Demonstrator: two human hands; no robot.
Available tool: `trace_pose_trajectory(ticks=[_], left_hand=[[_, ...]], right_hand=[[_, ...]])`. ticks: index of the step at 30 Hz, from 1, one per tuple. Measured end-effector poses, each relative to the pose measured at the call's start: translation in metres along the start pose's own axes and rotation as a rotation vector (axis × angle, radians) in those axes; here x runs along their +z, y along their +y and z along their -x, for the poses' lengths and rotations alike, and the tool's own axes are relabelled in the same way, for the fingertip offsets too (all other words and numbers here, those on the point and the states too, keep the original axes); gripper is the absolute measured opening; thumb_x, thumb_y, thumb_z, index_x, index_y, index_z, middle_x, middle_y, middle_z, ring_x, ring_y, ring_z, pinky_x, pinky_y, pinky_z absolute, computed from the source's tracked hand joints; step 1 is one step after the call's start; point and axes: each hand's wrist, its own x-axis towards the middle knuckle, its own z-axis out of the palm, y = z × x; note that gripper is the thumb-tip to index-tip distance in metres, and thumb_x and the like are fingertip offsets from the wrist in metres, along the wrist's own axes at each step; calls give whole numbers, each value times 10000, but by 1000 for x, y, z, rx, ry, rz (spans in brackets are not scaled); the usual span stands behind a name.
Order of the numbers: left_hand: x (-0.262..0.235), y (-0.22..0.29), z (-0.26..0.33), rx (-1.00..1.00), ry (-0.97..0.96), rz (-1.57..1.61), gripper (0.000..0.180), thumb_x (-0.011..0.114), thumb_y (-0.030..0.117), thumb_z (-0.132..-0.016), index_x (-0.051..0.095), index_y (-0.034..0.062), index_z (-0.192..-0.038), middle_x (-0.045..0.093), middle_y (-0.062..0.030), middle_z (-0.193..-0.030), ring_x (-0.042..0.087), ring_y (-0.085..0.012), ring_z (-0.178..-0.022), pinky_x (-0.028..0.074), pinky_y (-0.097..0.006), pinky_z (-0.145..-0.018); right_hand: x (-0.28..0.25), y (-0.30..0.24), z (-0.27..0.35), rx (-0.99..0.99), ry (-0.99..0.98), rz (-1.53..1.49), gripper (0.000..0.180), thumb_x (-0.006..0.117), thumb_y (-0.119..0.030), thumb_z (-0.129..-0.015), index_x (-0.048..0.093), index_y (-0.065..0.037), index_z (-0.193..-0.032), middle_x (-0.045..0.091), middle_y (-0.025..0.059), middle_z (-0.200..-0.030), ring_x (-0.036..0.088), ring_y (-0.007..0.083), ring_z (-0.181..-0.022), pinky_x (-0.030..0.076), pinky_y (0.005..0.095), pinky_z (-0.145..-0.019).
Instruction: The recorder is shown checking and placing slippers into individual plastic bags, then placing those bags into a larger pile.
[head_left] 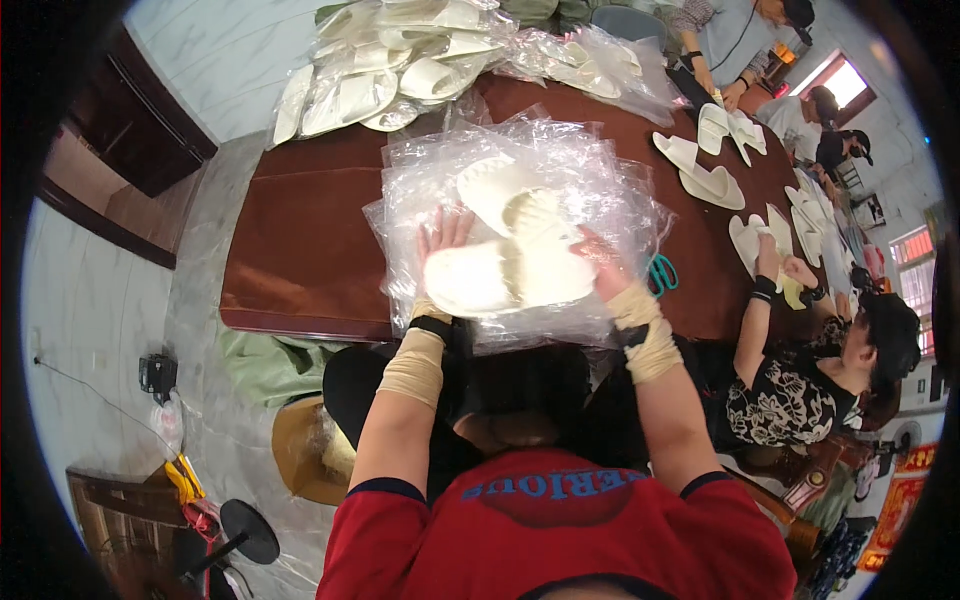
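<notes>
left hand [443, 238] fingers spread flat on white slippers [510, 268] | right hand [598, 262] grips their far side, steadying pair | slippers under fingers atop clear bag stack [420, 190] on bench [300, 240] | scissors [660, 272] just beyond right fingers

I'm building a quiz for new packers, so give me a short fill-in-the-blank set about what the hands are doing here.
1. Both hands rest on a pair of white ____ lying on a stack of clear plastic bags.
2. The left hand lies with its fingers ____ on the slipper.
3. Just right of the right hand lies a pair of teal-handled ____ on the brown table.
4. Each wrist is wrapped in a ____-coloured band.

Missing words: slippers; spread; scissors; tan
</notes>
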Motion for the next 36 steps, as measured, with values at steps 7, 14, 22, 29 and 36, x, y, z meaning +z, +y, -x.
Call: trace_pose_trajectory(ticks=[7,14,22,29,36], left_hand=[[-7,-10,-8,-55,-20,458,468,452,294,-945,432,94,-1368,371,-74,-1457,282,-238,-1372,159,-432,-1126],[-41,-45,-20,-468,173,1371,383,495,114,-939,479,3,-1306,557,-89,-1267,551,-161,-1125,400,-283,-981],[-100,-15,-42,-32,53,463,377,461,217,-959,489,175,-1333,418,-36,-1425,238,-296,-1393,123,-542,-1115],[-19,-32,-13,-307,-63,89,624,455,462,-916,282,203,-1456,152,-59,-1548,199,-340,-1396,44,-607,-1098],[-22,-28,-13,-343,10,-2,718,492,517,-877,269,157,-1457,175,-73,-1541,222,-344,-1386,78,-600,-1100]], right_hand=[[-26,-26,-17,80,-17,133,524,638,-127,-855,445,29,-1318,566,104,-1219,553,187,-1096,441,306,-939],[-46,-5,-33,83,-69,204,503,655,-118,-848,474,-9,-1305,574,83,-1197,552,181,-1085,439,305,-935],[-23,-18,-54,-123,-326,349,489,669,-109,-837,496,22,-1276,584,81,-1179,547,148,-1067,446,274,-896],[-25,-9,-59,67,-260,443,480,677,-133,-843,511,26,-1265,595,74,-1161,561,140,-1032,452,271,-888],[-118,-97,24,-21,-61,623,367,617,-125,-853,568,24,-1184,647,41,-1023,592,111,-911,456,258,-819]])
